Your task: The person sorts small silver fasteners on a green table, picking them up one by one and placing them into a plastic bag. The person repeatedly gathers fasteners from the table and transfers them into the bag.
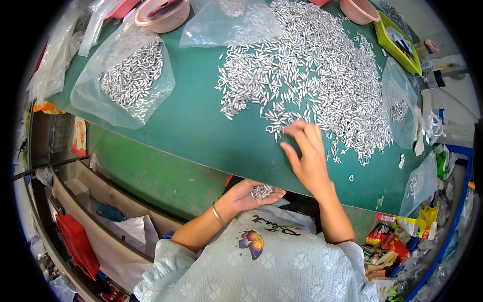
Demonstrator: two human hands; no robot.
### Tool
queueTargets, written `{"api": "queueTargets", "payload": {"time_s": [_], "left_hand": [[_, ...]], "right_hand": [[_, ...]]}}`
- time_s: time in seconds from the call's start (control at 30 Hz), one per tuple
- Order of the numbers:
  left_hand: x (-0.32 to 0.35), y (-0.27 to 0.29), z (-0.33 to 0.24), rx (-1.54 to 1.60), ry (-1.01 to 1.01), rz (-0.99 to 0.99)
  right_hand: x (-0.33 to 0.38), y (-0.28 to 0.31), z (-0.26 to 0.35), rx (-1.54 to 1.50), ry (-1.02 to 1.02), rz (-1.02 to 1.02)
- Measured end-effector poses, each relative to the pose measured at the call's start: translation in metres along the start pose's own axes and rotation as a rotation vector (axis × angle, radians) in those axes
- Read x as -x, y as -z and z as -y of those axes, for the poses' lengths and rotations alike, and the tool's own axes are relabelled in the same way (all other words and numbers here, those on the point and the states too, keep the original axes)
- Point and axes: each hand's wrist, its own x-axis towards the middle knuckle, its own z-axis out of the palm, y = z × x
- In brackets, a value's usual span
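My left hand (245, 197) is turned palm up at the table's near edge, cupped around a small heap of silver metal pieces (262, 191). Over the near edge of a wide pile of similar small, pointed silver pieces (302, 65), my right hand (306, 153) reaches out with its thumb apart from the bent fingers. No piece shows between thumb and fingers. Its fingertips are beside a small cluster of pieces (275, 121) in front of the main pile. A few stray pieces, one of them heart-shaped (351, 177), lie to the right of my right hand.
The green table (196, 121) carries a clear plastic bag (151, 108) of silver pieces at left and more bags (400, 85) at right. A pink basin (163, 22) and a yellow-green tray (397, 43) stand farther back. Below left is a red basket (78, 244).
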Motion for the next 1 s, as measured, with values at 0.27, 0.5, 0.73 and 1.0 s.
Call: {"api": "queueTargets", "payload": {"time_s": [0.27,0.5,0.73,1.0], "left_hand": [[-0.004,0.007,-0.003,-0.28,-0.075,-0.175],[0.046,-0.036,0.002,-0.391,-0.033,-0.393],[0.125,-0.093,-0.069,-0.062,-0.532,-0.1],[0.184,-0.165,-0.245,-0.123,-1.554,-0.221]], "right_hand": [[0.017,0.001,-0.007,0.201,0.021,0.146],[0.038,0.01,-0.01,0.08,-0.009,0.011],[0.042,0.003,-0.014,0.03,-0.027,-0.096],[0.041,0.002,-0.014,0.049,0.007,-0.15]]}}
